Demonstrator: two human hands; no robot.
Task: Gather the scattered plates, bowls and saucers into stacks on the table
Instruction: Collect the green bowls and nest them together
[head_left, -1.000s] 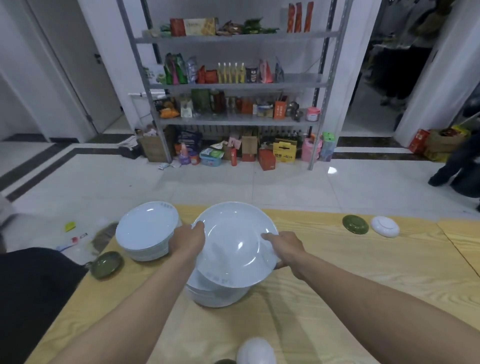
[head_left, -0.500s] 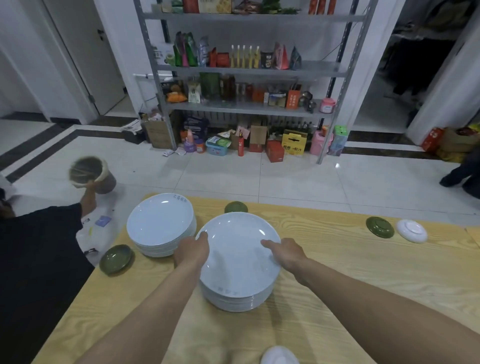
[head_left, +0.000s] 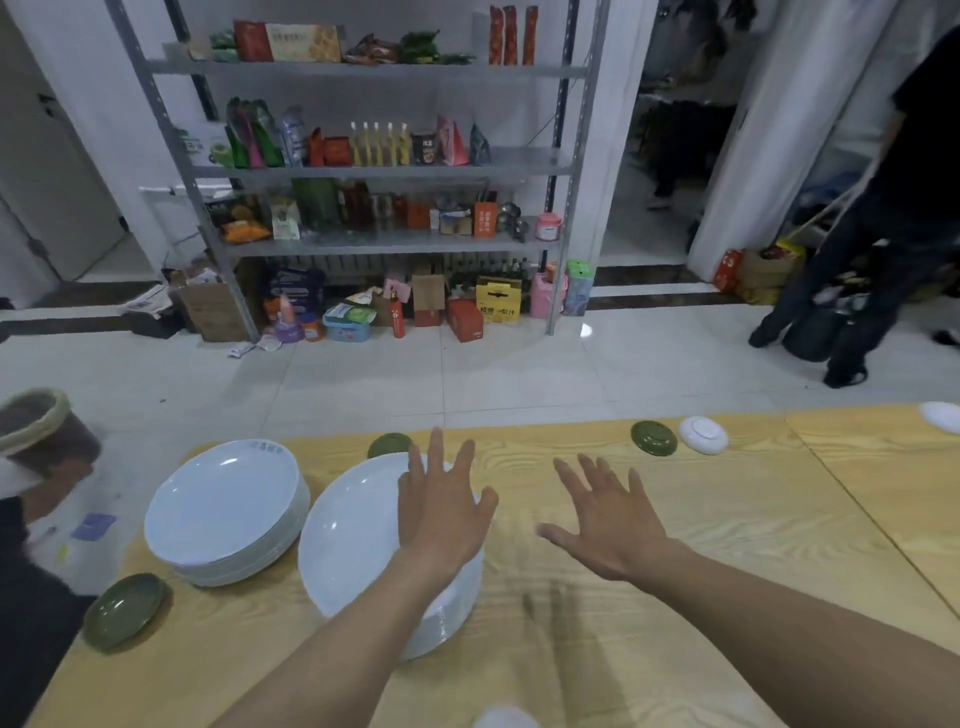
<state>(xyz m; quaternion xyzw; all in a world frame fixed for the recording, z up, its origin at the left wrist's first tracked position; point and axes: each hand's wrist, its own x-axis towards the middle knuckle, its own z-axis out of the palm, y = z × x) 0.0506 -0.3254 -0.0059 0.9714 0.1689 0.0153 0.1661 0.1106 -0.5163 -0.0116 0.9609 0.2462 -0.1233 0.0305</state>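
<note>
Two stacks of white plates stand on the wooden table (head_left: 727, 545): a left stack (head_left: 223, 512) and a nearer stack (head_left: 358, 551). My left hand (head_left: 441, 504) hovers over the nearer stack's right side, fingers spread and straight, holding nothing. My right hand (head_left: 608, 514) is spread open above the bare table, right of that stack. Green saucers lie at the front left (head_left: 124, 610), behind the stacks (head_left: 388, 445) and far right (head_left: 653, 438). Beside the far right one sits an upturned white saucer (head_left: 703, 434). Another white dish (head_left: 943, 415) is at the right edge.
A white object (head_left: 506, 717) peeks in at the bottom edge. A person in black sits at the left holding a brown bin (head_left: 44, 431). Another person (head_left: 872, 234) stands on the floor at the right. A metal shelf (head_left: 374, 166) of goods fills the back.
Both hands let go of the top plate, which now lies on the nearer stack. They lifted and spread open, the right one moving off to the right.
</note>
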